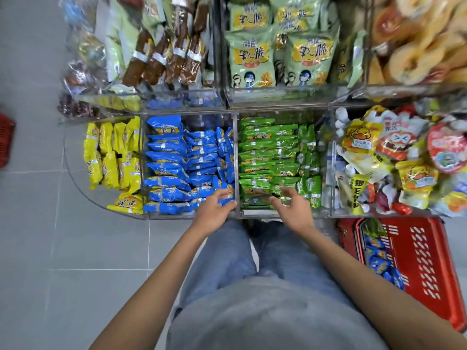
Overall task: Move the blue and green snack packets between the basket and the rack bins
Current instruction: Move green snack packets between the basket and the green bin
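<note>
A clear rack bin holds several blue snack packets point(174, 160); the bin to its right holds several green snack packets point(267, 152). My left hand point(214, 210) reaches over the front of the blue bin, fingers curled on a blue packet point(227, 195) at the bin's near right corner. My right hand point(293, 208) hovers over the near edge of the green bin, fingers spread and blurred, holding nothing I can make out. A red basket point(424, 269) stands on the floor at the right, with a few blue packets point(381, 261) and a green one inside.
A bin of yellow packets point(111, 157) sits left of the blue bin, and mixed snacks point(394, 157) fill the bin at the right. Upper shelves hold larger green bags point(275, 46). Another red basket point(6, 140) shows at the left edge. Grey tiled floor point(50, 248) lies to the left.
</note>
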The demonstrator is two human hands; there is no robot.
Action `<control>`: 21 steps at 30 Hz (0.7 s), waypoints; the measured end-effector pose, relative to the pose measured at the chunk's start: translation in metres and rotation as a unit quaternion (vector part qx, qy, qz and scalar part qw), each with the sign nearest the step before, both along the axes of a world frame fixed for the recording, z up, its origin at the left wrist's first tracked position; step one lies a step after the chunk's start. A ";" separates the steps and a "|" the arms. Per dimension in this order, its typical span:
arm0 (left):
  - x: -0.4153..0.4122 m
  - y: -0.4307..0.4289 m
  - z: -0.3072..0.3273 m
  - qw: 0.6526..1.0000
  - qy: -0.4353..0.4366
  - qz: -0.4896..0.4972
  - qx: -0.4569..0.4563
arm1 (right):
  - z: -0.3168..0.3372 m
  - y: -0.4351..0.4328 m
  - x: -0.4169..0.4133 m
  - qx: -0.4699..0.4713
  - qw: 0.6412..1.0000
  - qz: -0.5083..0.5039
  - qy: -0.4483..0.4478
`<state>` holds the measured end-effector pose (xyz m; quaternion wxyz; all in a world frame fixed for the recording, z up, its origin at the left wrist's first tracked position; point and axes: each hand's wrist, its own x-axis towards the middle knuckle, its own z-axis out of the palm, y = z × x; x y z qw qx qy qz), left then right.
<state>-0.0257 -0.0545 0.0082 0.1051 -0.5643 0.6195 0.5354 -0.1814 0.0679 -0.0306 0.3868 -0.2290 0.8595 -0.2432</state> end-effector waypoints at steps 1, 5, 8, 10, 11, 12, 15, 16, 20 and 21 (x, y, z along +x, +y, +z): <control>0.004 0.002 0.006 1.000 0.006 0.002 0.003 | 0.009 0.003 -0.001 -0.008 1.000 0.002 -0.012; 0.029 0.017 0.023 0.999 0.034 0.026 0.009 | 0.040 0.012 0.004 -0.050 0.996 -0.029 -0.060; 0.052 0.025 0.026 0.997 0.055 0.054 0.003 | 0.051 0.019 0.018 -0.071 0.992 -0.065 -0.083; 0.065 0.031 0.027 0.996 0.062 0.066 0.018 | 0.057 0.025 0.030 -0.070 0.989 -0.086 -0.098; 0.071 0.033 0.027 0.996 0.054 0.058 0.030 | 0.059 0.030 0.037 -0.071 0.986 -0.109 -0.109; 0.077 0.036 0.027 0.997 0.045 0.040 0.041 | 0.062 0.037 0.046 -0.075 0.981 -0.136 -0.118; 0.082 0.041 0.021 0.997 0.027 -0.034 0.058 | 0.065 0.068 0.068 -0.092 0.967 -0.204 -0.124; 0.079 0.043 0.021 0.996 0.021 -0.067 0.060 | 0.066 0.081 0.074 -0.091 0.963 -0.221 -0.123; 0.040 0.059 0.023 0.979 0.025 -0.188 0.070 | 0.070 0.149 0.099 -0.102 0.925 -0.347 -0.113; 0.025 0.066 0.023 0.972 0.028 -0.224 0.071 | 0.071 0.168 0.105 -0.107 0.908 -0.390 -0.111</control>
